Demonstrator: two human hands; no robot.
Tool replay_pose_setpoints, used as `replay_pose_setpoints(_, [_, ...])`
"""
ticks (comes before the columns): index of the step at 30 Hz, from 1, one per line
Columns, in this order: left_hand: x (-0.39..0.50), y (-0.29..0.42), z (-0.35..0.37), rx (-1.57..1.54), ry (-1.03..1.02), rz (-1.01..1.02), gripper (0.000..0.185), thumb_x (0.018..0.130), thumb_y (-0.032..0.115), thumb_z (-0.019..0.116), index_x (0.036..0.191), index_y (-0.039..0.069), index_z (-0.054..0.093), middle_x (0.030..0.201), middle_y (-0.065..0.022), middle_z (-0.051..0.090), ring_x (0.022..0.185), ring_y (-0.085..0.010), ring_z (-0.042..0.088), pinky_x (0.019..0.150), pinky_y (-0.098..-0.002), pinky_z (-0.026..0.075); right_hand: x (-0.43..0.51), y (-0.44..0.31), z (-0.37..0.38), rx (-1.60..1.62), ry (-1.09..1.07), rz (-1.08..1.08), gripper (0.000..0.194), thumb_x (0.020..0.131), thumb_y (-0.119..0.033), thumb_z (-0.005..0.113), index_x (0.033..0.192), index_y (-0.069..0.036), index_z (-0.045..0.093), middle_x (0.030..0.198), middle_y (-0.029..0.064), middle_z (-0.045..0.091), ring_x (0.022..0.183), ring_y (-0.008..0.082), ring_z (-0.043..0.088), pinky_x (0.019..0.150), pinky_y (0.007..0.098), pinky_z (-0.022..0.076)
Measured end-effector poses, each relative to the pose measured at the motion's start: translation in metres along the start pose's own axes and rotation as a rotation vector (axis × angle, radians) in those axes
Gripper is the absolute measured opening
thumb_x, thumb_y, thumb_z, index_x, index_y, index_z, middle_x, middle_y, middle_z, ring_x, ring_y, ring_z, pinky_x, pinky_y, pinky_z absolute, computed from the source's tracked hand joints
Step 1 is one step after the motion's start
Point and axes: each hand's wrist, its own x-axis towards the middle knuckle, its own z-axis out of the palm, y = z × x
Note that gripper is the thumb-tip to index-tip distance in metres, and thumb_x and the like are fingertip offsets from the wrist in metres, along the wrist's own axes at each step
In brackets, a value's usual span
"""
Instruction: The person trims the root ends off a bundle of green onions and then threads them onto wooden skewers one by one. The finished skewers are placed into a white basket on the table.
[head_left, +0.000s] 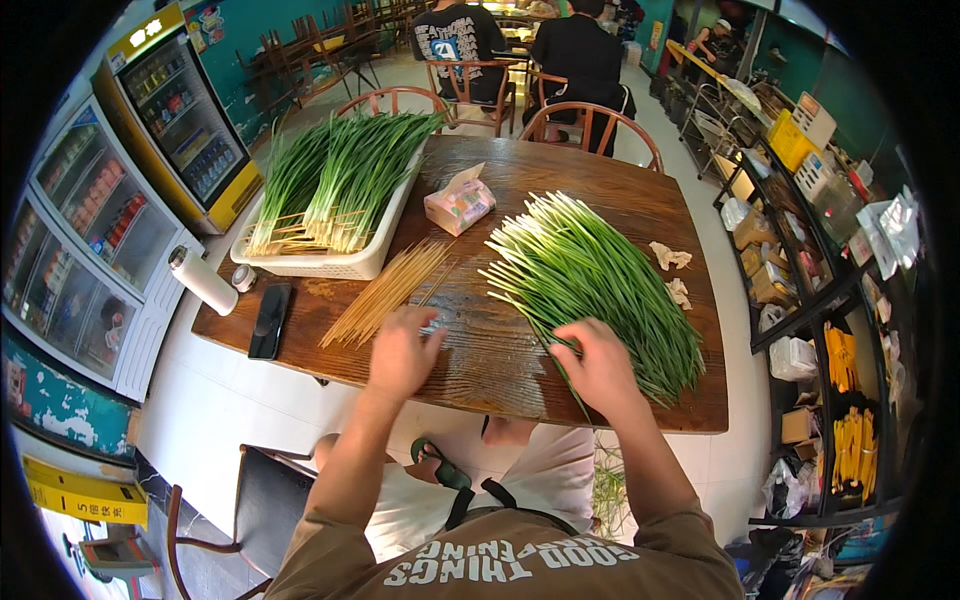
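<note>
My left hand (407, 349) is over the table's near edge, by the lower end of a pile of thin wooden skewers (386, 292); its fingers are bent, and whether it pinches a skewer cannot be told. At the near edge of a big heap of garlic chives (600, 292), my right hand (592, 360) has curled fingers near some green leaves; a hold on them cannot be made out. The heap's white ends point up and left. Skewered chive bundles (337, 180) lie in a white plastic basket (330, 266) at the back left.
A tissue pack (460, 202) stands mid-table, behind the skewers. Crumpled tissues (670, 256) lie right of the chives. At the left are a black phone (269, 321), a white bottle (204, 281) and its lid (244, 277). Two people sit beyond the table, near wooden chairs (592, 112).
</note>
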Motion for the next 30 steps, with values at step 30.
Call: replay_pose_setpoints(30, [-0.01,-0.007,0.031,-0.622,-0.148,-0.116,0.017,0.094,0.013,0.079,0.106,0.001,0.075,0.094,-0.008,0.078,0.081,-0.0129,0.072,0.074,-0.0288,0.056,0.042,-0.061,0.085,0.229,-0.164,-0.118,0.032,0.082,0.002,0.081,0.108,-0.005,0.063,0.096,0.0116,0.069,0.093,0.0297,0.069,0.082,0.0405,0.0559])
